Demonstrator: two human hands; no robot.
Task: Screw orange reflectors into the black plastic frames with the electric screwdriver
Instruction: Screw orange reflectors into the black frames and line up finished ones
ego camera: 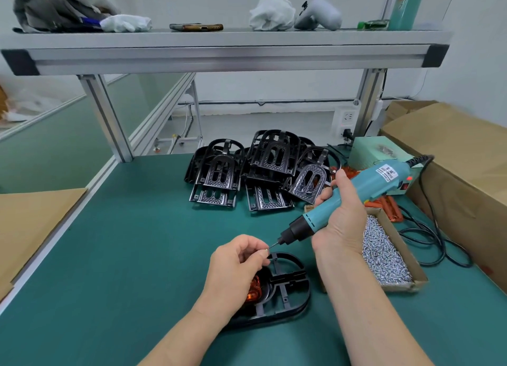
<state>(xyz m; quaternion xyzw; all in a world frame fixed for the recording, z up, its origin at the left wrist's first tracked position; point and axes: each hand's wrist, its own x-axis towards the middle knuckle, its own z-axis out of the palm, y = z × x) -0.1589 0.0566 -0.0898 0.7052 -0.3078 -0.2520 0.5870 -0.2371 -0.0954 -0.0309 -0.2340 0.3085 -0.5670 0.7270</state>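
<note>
cardboard sheet (35, 228): flat at the far-left edge of the tabletop (123, 256), mid-left of frame.
shelf (219, 39): runs across the top of frame on alu posts; white gloves, a phone + other bits lie on it.
L hand (238, 261): lower centre. Grip closed, thumb + forefinger tips pinching a screw (265, 251) just above the upper rim of the near frame.
orange reflector (253, 290): sits in the left part of the near frame, mostly hidden under the L hand.
black frame (290, 291): lies flat on the tabletop, lower centre, ribs + cross-bar facing up.
frame pile (260, 168): heap of black frames at the back of the tabletop, centre of frame, well apart from the near one.
electric screwdriver (356, 198): teal body, tilted, tail up-right, bit pointing down-left. Bit tip is right at the pinched screw; can't tell if it's seated.
R hand (343, 214): centre right. Grip clamped round the screwdriver's barrel, fingers wrapped over it.
screw box (384, 256): shallow open cardboard tray full of silver screws, just right of the R wrist.
spare reflectors (386, 206): orange, just beyond the screw box, partly behind the R hand.
power unit (384, 157): pale green box behind the screwdriver's tail.
cable (428, 236): black, runs from the tail + loops on the tabletop at right.
carton (452, 159): brown, along the right edge of frame.
</note>
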